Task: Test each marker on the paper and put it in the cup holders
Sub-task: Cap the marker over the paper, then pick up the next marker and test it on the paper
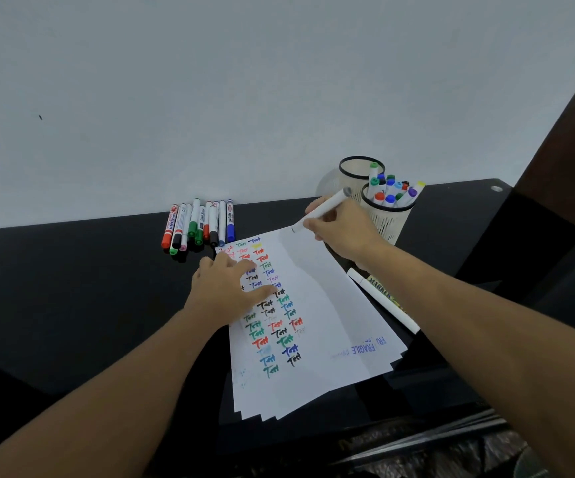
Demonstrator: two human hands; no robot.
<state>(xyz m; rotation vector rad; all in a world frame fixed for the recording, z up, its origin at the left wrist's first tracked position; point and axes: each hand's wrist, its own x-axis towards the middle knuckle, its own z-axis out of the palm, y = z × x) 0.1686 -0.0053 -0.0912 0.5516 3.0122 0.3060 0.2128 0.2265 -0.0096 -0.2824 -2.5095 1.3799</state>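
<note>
Right hand (343, 229) grips white marker (324, 208), tip on paper (313, 305).

A black table (72, 288) runs along a pale wall. Lying directly on it: a fanned stack of white paper sheets (317, 339), top sheet w/ columns of the word "Test" in many colours. Just beyond the stack's far left corner, approx. a dozen capped markers (198, 224) lie side by side, caps toward the viewer. Far right, two mesh cup holders stand touching: the front cup (388, 219) is packed w/ markers, the back cup (355, 174) holds at least one. Right of the paper, a white marker (382, 300) lies beside a yellow-labelled marker box (377, 282), mostly hidden.
</note>
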